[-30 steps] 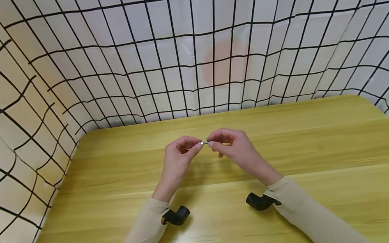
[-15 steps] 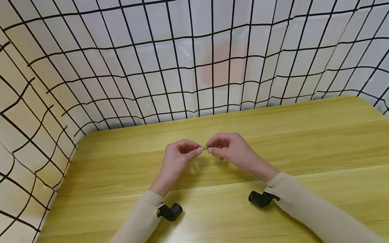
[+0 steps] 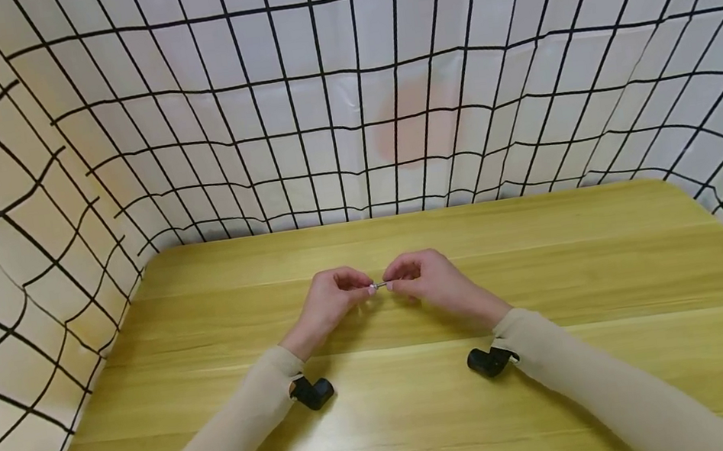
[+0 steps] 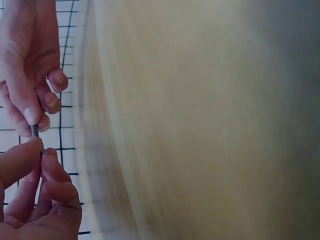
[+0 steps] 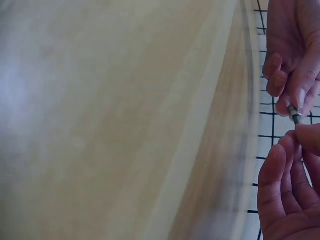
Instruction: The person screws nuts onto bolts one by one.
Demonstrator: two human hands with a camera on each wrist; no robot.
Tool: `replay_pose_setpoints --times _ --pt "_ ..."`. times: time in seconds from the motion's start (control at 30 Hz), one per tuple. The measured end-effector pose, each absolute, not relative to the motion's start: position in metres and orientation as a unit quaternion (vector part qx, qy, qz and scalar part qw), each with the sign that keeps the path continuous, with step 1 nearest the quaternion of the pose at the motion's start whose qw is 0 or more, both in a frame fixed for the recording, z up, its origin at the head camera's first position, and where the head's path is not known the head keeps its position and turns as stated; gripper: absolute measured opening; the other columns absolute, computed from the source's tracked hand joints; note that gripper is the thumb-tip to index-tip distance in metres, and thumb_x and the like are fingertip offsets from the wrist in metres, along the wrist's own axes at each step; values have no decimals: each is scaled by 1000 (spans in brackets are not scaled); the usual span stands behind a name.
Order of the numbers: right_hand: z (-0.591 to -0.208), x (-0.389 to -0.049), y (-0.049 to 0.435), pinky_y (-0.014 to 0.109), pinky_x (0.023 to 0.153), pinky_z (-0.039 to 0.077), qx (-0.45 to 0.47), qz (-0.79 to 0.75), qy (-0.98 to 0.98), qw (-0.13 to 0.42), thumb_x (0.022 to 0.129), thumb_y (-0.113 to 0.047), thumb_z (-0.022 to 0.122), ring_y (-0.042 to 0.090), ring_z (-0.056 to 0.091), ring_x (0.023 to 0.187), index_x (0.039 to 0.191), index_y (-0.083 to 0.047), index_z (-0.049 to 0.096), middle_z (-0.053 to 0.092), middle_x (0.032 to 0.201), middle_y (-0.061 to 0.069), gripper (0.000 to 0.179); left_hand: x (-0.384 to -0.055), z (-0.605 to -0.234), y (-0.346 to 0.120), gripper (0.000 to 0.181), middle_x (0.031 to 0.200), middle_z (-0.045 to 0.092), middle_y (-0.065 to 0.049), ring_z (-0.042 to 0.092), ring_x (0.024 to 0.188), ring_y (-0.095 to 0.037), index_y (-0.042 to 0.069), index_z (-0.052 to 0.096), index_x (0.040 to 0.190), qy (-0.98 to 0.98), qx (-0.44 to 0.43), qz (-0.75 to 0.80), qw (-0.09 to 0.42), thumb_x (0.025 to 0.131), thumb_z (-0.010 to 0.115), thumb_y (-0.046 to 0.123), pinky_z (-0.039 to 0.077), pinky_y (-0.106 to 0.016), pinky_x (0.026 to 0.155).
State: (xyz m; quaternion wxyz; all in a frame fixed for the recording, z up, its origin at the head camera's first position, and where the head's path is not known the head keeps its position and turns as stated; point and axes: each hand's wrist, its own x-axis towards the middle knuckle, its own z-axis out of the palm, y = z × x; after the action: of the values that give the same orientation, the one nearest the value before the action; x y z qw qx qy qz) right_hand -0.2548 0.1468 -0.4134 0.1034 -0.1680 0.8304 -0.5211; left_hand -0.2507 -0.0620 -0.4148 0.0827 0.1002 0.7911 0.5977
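Both hands meet over the middle of the table, fingertip to fingertip, at a small metal bolt [image 3: 380, 284]. My left hand [image 3: 330, 298] pinches its wider, shinier end between thumb and fingers. The thin dark shaft sits in the pinch of my right hand [image 3: 427, 278]. Only a short length of the bolt [image 5: 295, 115] shows between the two grips in the right wrist view; fingertips hide both ends. From the left wrist, the shaft [image 4: 35, 131] appears as a grey rod running into the right fingertips.
A wooden table [image 3: 389, 422] with light and dark plank bands lies beneath the hands. Black grid netting [image 3: 357, 95] over white sheeting surrounds its back and sides. Black wrist cameras [image 3: 312, 392] protrude from beige sleeves [image 3: 225, 437].
Both hands have come slightly lower in the head view, closer to me, keeping their pinch on the bolt. The forearms spread a little farther apart.
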Motion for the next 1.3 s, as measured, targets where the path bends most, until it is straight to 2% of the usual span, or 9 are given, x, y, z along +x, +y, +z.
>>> replay_pose_setpoints --times 0.17,0.37,0.5,0.7,0.93,1.3 --pt "-418 -259 146 30 59 47 -170 -515 831 123 92 -11 69 23 56 67 100 -7 71 68 88 9 10 -255 -418 -63 7 82 69 -4 54 66 -17 1 72 91 803 89 580 107 85 76 4 42 -24 57" --pt "-421 -262 146 29 58 46 -170 -516 825 156 91 -8 70 21 54 67 101 -1 71 69 88 13 13 -259 -420 -65 7 78 67 -3 54 66 -14 -1 72 90 813 97 561 122 84 76 2 43 -23 58" --pt "-422 -263 146 27 60 45 -173 -505 832 151 90 -8 71 19 54 66 99 -2 72 68 84 9 10 -260 -419 -64 7 80 68 -4 56 69 -13 -1 72 89 825 113 539 129 83 76 1 45 -23 63" --pt "-421 -264 144 30 68 49 -167 -481 850 138 90 -10 71 17 59 73 98 -6 73 70 84 4 9 -263 -415 -63 9 81 68 -5 57 73 -10 -3 71 90 834 144 511 147 82 75 -2 45 -22 70" --pt "-420 -262 142 33 78 47 -166 -449 869 123 89 -13 71 17 61 81 96 -11 74 70 85 -1 8 -265 -417 -61 6 75 66 -1 54 70 -9 0 72 86 855 156 475 138 81 76 0 43 -22 66" --pt "-420 -264 142 34 79 47 -172 -421 883 116 89 -12 72 16 60 82 95 -11 75 69 85 -4 7 -264 -418 -58 5 72 65 1 54 68 -9 2 74 82 875 162 443 112 81 78 3 43 -23 64"
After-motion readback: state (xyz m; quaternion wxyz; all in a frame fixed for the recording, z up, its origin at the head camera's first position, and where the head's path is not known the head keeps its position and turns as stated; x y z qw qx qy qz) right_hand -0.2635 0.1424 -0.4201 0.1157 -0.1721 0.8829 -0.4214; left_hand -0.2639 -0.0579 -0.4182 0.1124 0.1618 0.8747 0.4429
